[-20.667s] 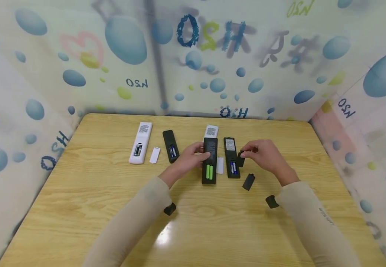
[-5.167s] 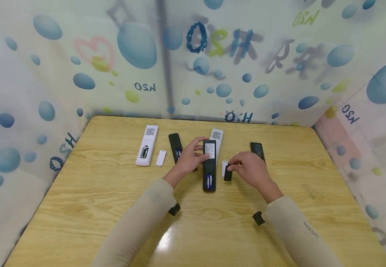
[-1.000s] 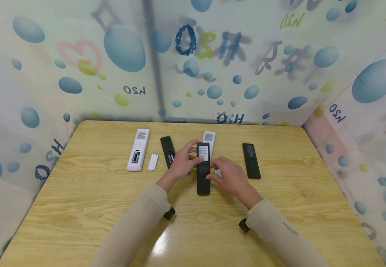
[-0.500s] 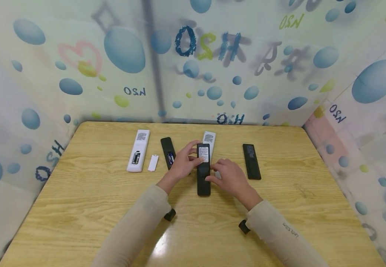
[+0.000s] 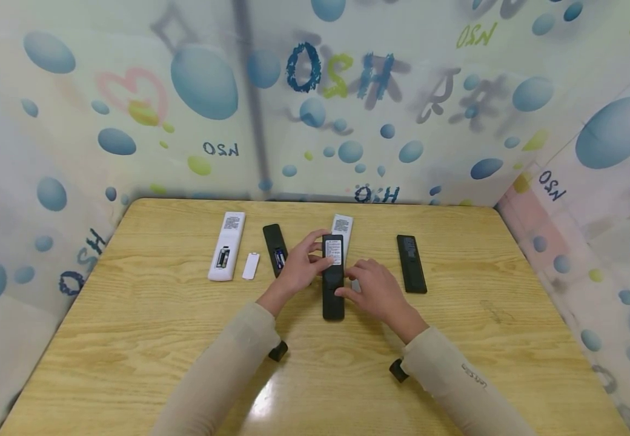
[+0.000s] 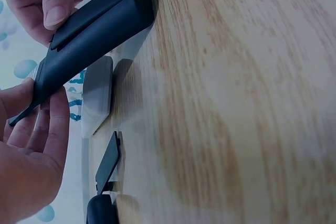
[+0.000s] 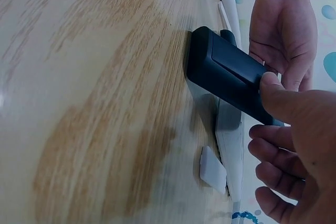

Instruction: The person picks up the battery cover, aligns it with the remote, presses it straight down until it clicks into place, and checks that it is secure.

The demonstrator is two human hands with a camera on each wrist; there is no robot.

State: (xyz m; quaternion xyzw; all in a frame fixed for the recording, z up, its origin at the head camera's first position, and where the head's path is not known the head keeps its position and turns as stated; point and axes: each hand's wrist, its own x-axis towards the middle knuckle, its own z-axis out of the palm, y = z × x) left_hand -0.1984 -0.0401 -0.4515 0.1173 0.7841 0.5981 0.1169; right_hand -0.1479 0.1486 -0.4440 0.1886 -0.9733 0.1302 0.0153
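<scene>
My left hand [image 5: 300, 266] grips the upper, labelled end of a black remote control [image 5: 334, 307], thumb on its back and fingers round the side. The remote lies back up, tilted, its lower end down on the table. My right hand [image 5: 375, 289] holds it from the right, its thumb pressing on the battery cover [image 7: 236, 62]. That cover sits over the battery compartment, and no batteries show. The right wrist view has the other right fingers loosely curled beside the remote. Behind it lies a white remote [image 5: 342, 225], partly hidden.
On the wooden table [image 5: 184, 339], a white remote [image 5: 230, 233] and a black remote [image 5: 274, 236] lie with batteries exposed. A white cover [image 5: 251, 266] is between them. Another white cover [image 7: 212, 169] and a small black cover [image 6: 108, 158] lie nearby. A closed black remote [image 5: 412, 266] lies right.
Earlier my left hand held another black remote with green batteries, which now lies closed at the right. The cover my right hand carried is now on the held remote. The last second shows little movement.
</scene>
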